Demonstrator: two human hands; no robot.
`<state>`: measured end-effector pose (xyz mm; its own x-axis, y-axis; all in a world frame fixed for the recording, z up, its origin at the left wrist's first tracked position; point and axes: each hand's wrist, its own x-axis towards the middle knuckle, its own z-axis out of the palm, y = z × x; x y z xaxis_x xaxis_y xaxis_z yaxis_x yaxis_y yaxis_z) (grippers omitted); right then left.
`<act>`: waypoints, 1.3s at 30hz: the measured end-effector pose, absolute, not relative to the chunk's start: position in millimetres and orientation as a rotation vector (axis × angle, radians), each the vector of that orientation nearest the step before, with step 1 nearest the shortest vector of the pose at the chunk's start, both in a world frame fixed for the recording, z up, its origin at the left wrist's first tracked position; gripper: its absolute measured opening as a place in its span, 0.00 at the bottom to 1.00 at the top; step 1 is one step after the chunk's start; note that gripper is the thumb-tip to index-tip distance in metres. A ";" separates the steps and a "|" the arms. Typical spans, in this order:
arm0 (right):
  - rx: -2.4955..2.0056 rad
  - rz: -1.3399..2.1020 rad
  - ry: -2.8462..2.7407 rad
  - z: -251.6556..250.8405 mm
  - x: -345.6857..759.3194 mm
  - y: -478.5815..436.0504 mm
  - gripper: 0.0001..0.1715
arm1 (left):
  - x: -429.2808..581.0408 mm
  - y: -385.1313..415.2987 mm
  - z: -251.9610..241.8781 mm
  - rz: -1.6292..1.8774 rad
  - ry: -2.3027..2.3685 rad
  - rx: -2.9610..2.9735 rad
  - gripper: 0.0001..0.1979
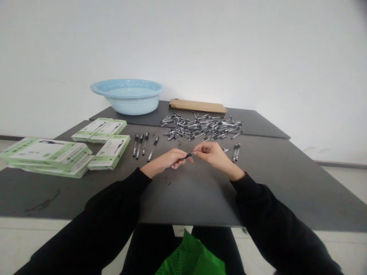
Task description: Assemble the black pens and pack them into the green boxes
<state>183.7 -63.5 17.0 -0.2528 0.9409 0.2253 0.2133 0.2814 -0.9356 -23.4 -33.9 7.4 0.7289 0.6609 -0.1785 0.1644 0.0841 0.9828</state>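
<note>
Over the middle of the table, my left hand (174,158) is closed around a black-gripped pen (188,155). My right hand (211,154) pinches the other end of the same pen with thumb and fingertips; what exactly lies between those fingertips is too small to make out. Several capped pens (139,146) lie side by side to the left of my left hand. Two more pens (236,152) rest just right of my right hand. Beyond both hands spreads a big loose pile of clear and black pens (206,126).
Green and white boxes stand at the left, some in a stack (48,152) and others, such as a single box (110,152), beside it. A light blue basin (133,104) and a flat brown cardboard piece (197,105) sit at the back of the dark table (286,183).
</note>
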 end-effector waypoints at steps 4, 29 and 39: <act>-1.053 1.109 -1.570 22.0 183.6 -63.8 0.11 | -24.5 -32.2 6.4 0.426 0.655 1.478 0.16; -0.998 1.134 -1.291 17.7 175.6 -63.9 0.23 | -24.3 -39.5 21.6 0.518 0.672 1.364 0.18; -1.028 1.045 -1.288 17.1 174.8 -64.7 0.21 | -20.7 -38.0 20.3 0.590 0.782 1.216 0.18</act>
<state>174.8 -64.7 17.1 0.0090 0.9742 0.2257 -0.0199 0.2258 -0.9740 -20.7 -38.0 20.3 0.6104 0.7640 -0.2092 0.0086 0.2577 0.9662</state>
